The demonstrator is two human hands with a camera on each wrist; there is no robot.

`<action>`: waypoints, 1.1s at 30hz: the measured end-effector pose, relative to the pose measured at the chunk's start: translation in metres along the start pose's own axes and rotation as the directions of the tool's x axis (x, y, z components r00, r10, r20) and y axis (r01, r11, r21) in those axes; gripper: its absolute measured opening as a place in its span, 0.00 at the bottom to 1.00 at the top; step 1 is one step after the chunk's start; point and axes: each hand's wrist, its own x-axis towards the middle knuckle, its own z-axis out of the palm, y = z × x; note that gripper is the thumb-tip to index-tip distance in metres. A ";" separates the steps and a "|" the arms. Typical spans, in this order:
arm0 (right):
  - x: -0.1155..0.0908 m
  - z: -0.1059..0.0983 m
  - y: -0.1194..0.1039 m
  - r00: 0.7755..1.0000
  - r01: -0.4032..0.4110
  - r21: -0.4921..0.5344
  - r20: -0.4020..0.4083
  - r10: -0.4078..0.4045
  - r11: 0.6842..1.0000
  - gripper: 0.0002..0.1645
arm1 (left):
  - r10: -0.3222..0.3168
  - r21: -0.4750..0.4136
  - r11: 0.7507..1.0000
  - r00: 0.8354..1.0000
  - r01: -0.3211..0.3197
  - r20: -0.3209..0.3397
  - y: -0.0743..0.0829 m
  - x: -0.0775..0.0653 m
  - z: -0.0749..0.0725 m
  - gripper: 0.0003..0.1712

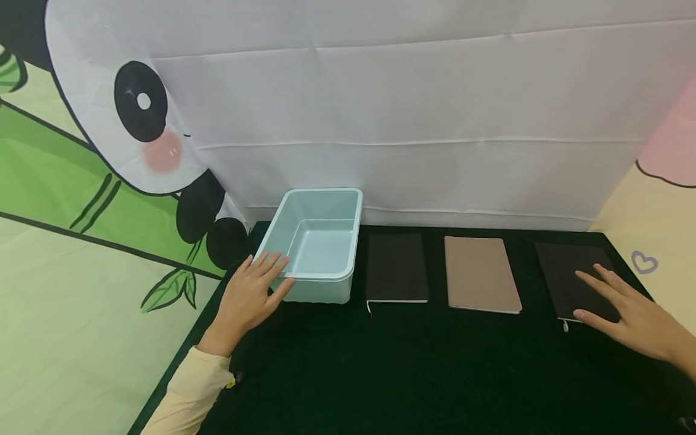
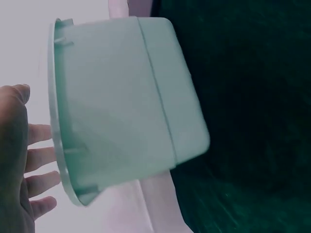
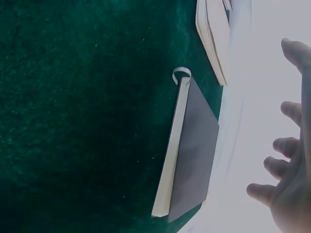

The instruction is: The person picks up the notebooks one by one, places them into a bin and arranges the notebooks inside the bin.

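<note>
A pale blue plastic bin stands at the table's back left, its inside bare. My left hand is at the bin's near left corner with its fingers spread; in the left wrist view the fingertips are by the rim, and I cannot tell whether they touch it. On the right, my right hand hovers over the near part of a black notebook, fingers extended and holding nothing. That notebook's ribbon sticks out in the right wrist view.
Between bin and right notebook lie another black notebook with a ribbon and a pinkish-beige notebook. All rest on a dark green cloth. A white printed curtain hangs directly behind the table, with a cartoon panda at left.
</note>
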 end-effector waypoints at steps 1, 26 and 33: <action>-0.001 0.001 0.002 1.000 -0.009 0.000 -0.003 0.009 1.000 0.57 | -0.003 0.004 1.000 1.000 0.003 -0.002 -0.002 -0.002 0.001 0.34; -0.007 0.016 0.039 0.989 -0.148 0.050 -0.003 0.149 0.988 0.55 | -0.126 -0.181 0.978 0.982 0.100 -0.142 -0.014 -0.022 0.025 0.35; -0.009 0.019 0.049 0.986 -0.165 0.053 -0.016 0.166 0.985 0.54 | -0.150 -0.240 0.966 0.964 0.096 -0.220 -0.017 -0.021 0.031 0.30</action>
